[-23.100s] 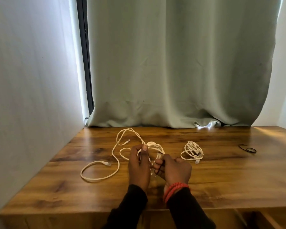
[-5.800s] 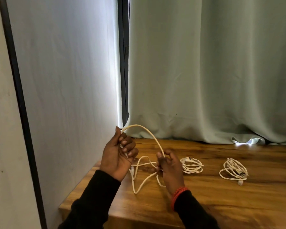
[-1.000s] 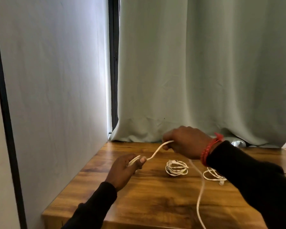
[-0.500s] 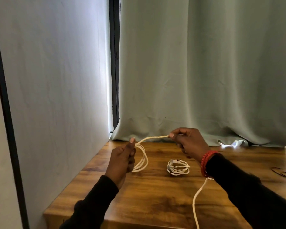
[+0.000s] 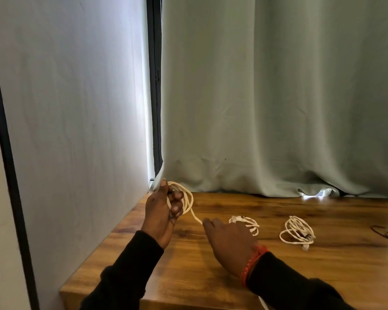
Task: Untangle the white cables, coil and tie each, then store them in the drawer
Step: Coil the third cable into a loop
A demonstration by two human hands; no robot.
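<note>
The left hand [image 5: 160, 214] grips loops of white cable [image 5: 187, 201] above the table's [image 5: 211, 274] left end. The right hand [image 5: 230, 243] apparently pinches the trailing strand, fingers hidden. Two coiled bundles [image 5: 297, 232] lie right of it.

You have bare desk [image 5: 211, 271] near its front edge; 2 coiled cables [image 5: 248, 223] [image 5: 297, 232] block the middle, the wall [image 5: 76, 130] hems your left.

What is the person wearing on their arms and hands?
Both arms are in long black sleeves that reach the wrists. The right hand has a red braided bracelet at its wrist. The left hand is bare, with no ring or glove showing.
</note>
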